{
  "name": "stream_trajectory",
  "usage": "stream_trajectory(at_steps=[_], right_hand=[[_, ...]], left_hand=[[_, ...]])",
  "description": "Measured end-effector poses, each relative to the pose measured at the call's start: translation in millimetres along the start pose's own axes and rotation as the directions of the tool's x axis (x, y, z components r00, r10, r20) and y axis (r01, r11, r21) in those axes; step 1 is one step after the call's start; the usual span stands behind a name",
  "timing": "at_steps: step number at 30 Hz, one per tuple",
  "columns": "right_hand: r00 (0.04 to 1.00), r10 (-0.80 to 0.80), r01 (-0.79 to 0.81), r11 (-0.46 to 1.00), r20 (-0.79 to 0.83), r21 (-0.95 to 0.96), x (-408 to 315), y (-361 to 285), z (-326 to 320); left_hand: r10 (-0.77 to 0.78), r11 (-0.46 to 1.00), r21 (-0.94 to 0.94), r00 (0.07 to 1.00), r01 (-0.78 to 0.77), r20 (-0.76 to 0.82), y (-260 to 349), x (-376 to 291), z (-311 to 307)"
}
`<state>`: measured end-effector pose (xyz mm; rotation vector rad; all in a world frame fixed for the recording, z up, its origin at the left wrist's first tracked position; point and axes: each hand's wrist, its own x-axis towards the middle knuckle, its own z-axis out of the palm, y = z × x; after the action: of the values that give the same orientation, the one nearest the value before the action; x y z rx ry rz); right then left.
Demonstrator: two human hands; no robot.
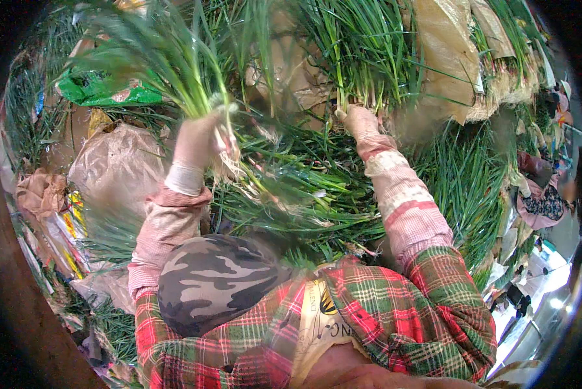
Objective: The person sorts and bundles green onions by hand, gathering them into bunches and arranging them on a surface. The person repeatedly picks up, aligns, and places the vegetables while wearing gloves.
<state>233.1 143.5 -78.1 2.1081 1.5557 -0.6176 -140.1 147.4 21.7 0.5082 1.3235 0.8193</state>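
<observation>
My left hand (199, 136), blurred and in what looks like a pale glove, grips a bunch of green onions (189, 82). Their leaves fan up and to the left, while the white roots hang below the fist. Farther right, my right hand (361, 120) closes around the pale lower ends of green onion stalks (339, 82) at the edge of a dense upright bundle (369, 44). Its fingertips are partly hidden by the stalks. Between my arms, loose green onions (310, 194) lie in a tangled layer, several with roots showing.
A clear plastic bag (118, 160) and a green plastic sack (108, 90) lie at left. Brown sheeting (444, 53) stands beside more root-ended bundles (507, 82) at upper right. A camouflage-covered rounded thing (218, 282) bulges by my left arm. More green onions (471, 180) lie at right.
</observation>
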Motion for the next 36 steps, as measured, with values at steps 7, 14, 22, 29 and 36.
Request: stream_trajectory(at_steps=[7,14,22,29,36], right_hand=[[0.861,-0.346,0.439,0.876,-0.374,0.200,-82.5,-37.3,-48.1],[0.660,-0.694,0.750,0.631,-0.288,0.199,-152.1,-99.6,-26.4],[0.916,-0.371,0.195,0.087,-0.150,0.977,-122.8,-123.8,6.6],[0.624,-0.619,0.610,0.767,-0.477,-0.198,-58.2,-47.7,20.1],[0.840,-0.071,0.373,0.794,-0.537,0.479,-50.7,5.8,-34.9]], left_hand=[[0.118,0.991,0.068,0.993,-0.116,-0.015,-20.7,-7.9,-10.6],[-0.181,0.983,0.031,0.921,0.182,0.344,-53.2,-30.9,23.8],[-0.236,0.971,0.114,0.891,0.208,0.387,-56.1,-43.2,23.7],[-0.106,0.992,0.107,0.924,0.071,0.367,-28.4,-51.6,18.4],[0.222,0.973,0.023,0.963,-0.228,0.150,11.4,-43.6,-4.5]])
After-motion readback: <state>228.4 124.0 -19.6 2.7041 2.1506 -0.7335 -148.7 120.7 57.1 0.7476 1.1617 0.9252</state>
